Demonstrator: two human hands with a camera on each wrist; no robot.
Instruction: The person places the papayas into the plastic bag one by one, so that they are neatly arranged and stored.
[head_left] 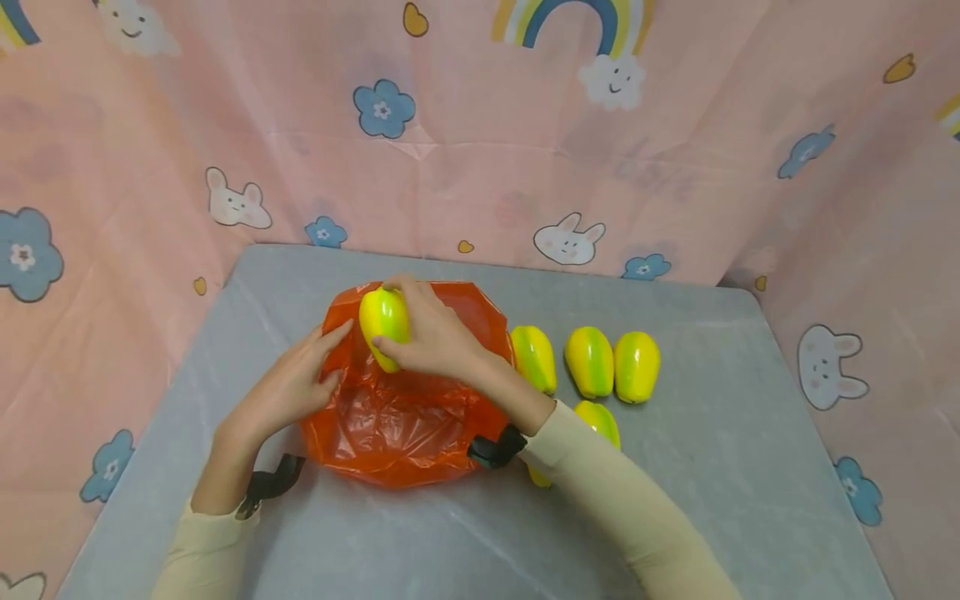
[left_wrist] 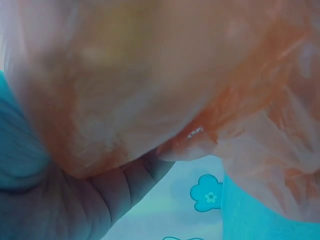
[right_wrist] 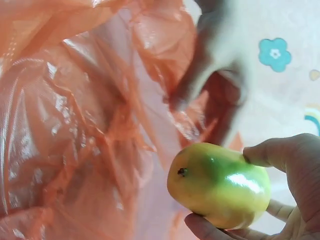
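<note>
A red plastic bag (head_left: 397,425) lies on the grey table, its mouth spread. The right hand (head_left: 431,333) holds a yellow-green fruit (head_left: 384,321) over the bag between thumb and fingers; the right wrist view shows this fruit (right_wrist: 217,185) gripped at its sides by the hand (right_wrist: 295,185). At the bag's left edge, the left hand (head_left: 296,383) pinches the plastic between thumb and fingers. In the left wrist view the bag (left_wrist: 125,100) covers most of the left hand (left_wrist: 85,200), fingertips hidden.
Right of the bag stand more yellow-green fruits (head_left: 588,361), several in all, some partly hidden by the right forearm. Dark straps sit at both wrists. A pink patterned cloth (head_left: 465,167) hangs behind the grey table (head_left: 720,467) and at its sides.
</note>
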